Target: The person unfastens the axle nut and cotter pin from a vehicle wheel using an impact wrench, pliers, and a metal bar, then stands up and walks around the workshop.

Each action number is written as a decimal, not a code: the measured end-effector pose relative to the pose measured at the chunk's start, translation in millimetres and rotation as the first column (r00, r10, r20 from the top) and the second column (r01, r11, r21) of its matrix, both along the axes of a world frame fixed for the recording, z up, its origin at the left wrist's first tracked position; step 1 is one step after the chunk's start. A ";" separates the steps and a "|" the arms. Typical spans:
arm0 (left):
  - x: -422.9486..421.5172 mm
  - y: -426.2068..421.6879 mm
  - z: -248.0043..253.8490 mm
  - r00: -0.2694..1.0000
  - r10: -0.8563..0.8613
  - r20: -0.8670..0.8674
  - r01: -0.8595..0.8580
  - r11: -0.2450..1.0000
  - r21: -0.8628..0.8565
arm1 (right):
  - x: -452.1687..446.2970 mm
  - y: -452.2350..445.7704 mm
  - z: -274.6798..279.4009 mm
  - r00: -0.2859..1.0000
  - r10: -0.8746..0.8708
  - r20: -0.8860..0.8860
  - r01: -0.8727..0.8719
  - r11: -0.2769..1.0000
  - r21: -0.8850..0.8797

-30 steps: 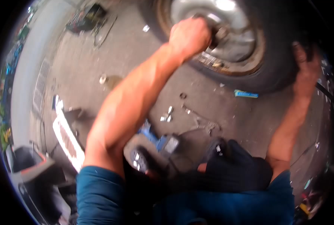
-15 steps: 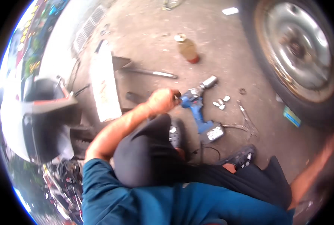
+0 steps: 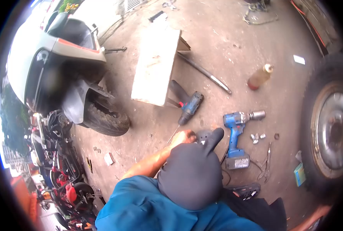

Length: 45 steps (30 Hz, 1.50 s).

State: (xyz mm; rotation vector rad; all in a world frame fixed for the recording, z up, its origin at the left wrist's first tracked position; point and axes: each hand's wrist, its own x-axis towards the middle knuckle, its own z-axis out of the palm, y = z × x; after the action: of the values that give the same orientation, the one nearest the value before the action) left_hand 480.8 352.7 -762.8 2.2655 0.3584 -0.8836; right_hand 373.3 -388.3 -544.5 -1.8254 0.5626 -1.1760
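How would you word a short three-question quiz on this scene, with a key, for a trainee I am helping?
1. Fill in the blank: the blue power wrench on the ground carries a metal ____ on its nose.
2. Where is the bottle?
A. On the white bench top
B. On the ground
C. On the seat of the scooter
3. True or false: the left hand is nearer to the cordless drill than to the wheel.

Key:
1. socket
2. B
3. True
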 end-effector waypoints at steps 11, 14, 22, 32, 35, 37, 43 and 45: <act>85.6 -20.2 15.9 0.981 -0.012 0.192 0.032 0.994 -0.100 | -2.6 -35.6 -20.2 0.980 -0.165 -0.110 0.141 0.970 -0.197; 118.4 -25.1 20.7 0.984 0.101 0.149 -0.077 0.983 -0.164 | -3.6 -34.6 -21.2 0.975 -0.183 -0.123 0.155 0.965 -0.210; 180.2 -45.0 29.5 0.963 -0.001 0.269 0.050 0.983 -0.175 | 1.1 -23.6 -32.9 0.964 -0.227 -0.139 0.198 0.960 -0.196; 238.4 -40.9 -16.8 0.797 -0.220 0.562 0.093 0.965 0.246 | -15.0 -22.5 -37.6 0.945 -0.282 -0.166 0.237 0.939 -0.248; 245.3 -44.4 -30.9 0.832 -0.120 0.542 0.033 0.985 0.167 | -32.4 -22.1 -28.3 0.935 -0.313 -0.166 0.259 0.923 -0.285; 243.2 -53.5 -25.0 0.856 0.008 0.517 -0.052 0.996 0.071 | -40.0 -23.1 -25.7 0.932 -0.324 -0.165 0.264 0.915 -0.304; 222.9 -58.8 -25.6 0.734 0.240 0.635 -0.125 0.967 -0.220 | -69.3 -35.1 -28.2 0.915 -0.346 -0.209 0.215 0.854 -0.474; 214.9 -68.6 4.3 0.693 0.097 0.714 -0.052 0.995 -0.084 | -53.1 0.1 -14.9 0.961 -0.253 -0.113 0.238 0.962 -0.132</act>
State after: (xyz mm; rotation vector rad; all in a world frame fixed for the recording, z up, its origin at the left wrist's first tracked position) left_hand 695.6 284.1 -758.4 2.3154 0.0540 0.0921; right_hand 320.2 -388.1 -559.4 -1.9841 0.8296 -1.2839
